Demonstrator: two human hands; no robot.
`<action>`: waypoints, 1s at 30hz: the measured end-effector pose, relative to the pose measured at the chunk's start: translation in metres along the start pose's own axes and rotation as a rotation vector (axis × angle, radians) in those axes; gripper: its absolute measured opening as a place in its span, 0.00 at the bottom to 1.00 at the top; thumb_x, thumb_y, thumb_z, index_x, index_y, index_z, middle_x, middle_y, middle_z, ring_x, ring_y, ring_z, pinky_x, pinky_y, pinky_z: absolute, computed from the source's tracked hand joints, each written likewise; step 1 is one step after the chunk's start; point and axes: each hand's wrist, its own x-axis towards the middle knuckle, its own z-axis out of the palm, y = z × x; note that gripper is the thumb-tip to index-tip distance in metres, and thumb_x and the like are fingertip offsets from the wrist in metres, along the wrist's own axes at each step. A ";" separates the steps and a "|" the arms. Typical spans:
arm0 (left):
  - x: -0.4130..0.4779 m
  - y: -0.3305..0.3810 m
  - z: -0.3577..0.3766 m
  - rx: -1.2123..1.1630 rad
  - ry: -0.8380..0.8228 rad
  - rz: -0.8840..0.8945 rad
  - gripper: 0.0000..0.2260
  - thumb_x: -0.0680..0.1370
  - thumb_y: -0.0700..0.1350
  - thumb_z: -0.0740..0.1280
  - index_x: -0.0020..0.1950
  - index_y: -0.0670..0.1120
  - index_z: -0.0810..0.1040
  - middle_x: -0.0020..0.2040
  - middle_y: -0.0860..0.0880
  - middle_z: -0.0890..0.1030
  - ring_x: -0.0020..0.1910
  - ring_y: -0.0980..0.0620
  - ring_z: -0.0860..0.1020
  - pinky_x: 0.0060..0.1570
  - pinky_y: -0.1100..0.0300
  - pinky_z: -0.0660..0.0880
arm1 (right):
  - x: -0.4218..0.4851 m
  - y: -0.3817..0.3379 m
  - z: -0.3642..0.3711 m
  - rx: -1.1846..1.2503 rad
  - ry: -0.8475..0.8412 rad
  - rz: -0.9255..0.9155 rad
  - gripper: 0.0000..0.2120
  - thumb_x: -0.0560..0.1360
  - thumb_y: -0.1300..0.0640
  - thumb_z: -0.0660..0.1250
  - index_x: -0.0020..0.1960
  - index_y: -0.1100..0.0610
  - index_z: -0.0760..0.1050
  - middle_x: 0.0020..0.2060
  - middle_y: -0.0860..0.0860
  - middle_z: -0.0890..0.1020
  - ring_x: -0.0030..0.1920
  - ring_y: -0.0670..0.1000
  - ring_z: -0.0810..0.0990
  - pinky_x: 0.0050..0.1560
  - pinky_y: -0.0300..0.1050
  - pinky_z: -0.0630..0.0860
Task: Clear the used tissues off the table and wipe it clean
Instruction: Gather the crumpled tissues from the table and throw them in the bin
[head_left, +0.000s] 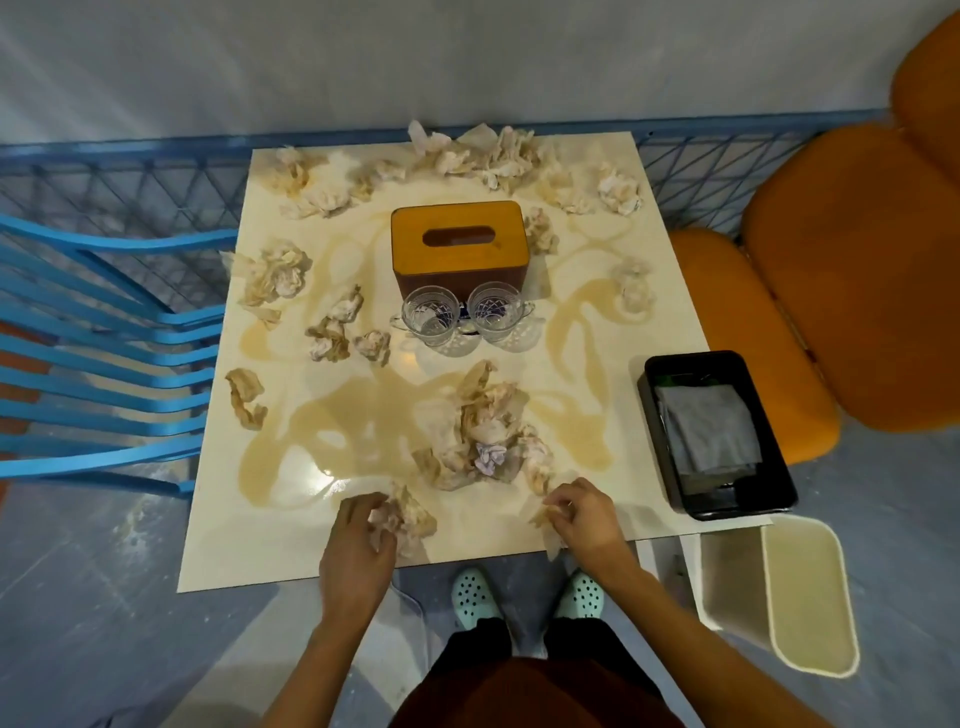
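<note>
Crumpled, stained tissues (488, 431) ring the wooden tissue box (460, 244) on the wet surface (270, 545). Nearer the person than the box, the left hand (358, 540) grips one wad (410, 517) and the right hand (584, 519) pinches a second wad (545, 517). Best to lift them clear, not drag them through the spill (337, 415). To the box's near right, the bin (732, 571) looks empty. The black tray (654, 384) holds a grey cloth (711, 426).

Mint clogs (475, 597) (perforated), black trousers (470, 649), rust-brown top (535, 696)

A café-like dining corner: table (249, 545) with tissue box (460, 236), glass cups (431, 314), orange seats (852, 270).
</note>
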 end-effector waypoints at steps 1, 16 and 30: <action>0.000 -0.002 -0.002 0.031 -0.031 0.038 0.18 0.75 0.38 0.67 0.63 0.53 0.74 0.62 0.54 0.73 0.51 0.51 0.77 0.35 0.60 0.74 | -0.001 -0.003 -0.001 0.021 0.014 0.002 0.05 0.73 0.66 0.70 0.47 0.60 0.83 0.43 0.53 0.78 0.38 0.51 0.76 0.40 0.34 0.69; 0.013 -0.014 0.009 0.136 -0.246 0.246 0.13 0.74 0.40 0.73 0.57 0.50 0.81 0.57 0.54 0.75 0.50 0.51 0.77 0.36 0.58 0.77 | -0.001 -0.030 -0.003 0.276 -0.027 0.040 0.07 0.71 0.63 0.72 0.42 0.52 0.80 0.38 0.51 0.83 0.35 0.45 0.79 0.39 0.38 0.75; -0.024 0.106 0.046 -0.085 -0.211 -0.018 0.18 0.71 0.52 0.77 0.58 0.51 0.81 0.45 0.54 0.81 0.38 0.58 0.77 0.37 0.68 0.70 | -0.021 0.016 -0.053 0.316 -0.022 -0.030 0.05 0.73 0.63 0.72 0.45 0.54 0.80 0.44 0.51 0.79 0.40 0.48 0.77 0.40 0.33 0.72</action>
